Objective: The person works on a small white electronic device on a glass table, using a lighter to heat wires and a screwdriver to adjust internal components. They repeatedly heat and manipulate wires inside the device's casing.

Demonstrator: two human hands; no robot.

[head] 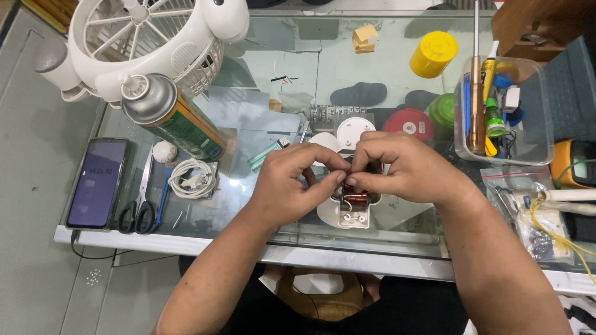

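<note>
My left hand [292,181] and my right hand [403,166] meet over a small white motor housing [351,214] with a copper coil showing, which rests on the glass table [186,239]. Fingertips of both hands pinch a part on top of the housing; the part itself is hidden by the fingers. A white round cap [355,129] lies just behind the hands.
A white fan cage [149,43] and a spray can [171,115] stand at back left. A phone [97,181], scissors [141,201] and coiled white cable [194,178] lie left. A clear tool box [500,111], yellow cap [433,54] and multimeter [574,162] sit right.
</note>
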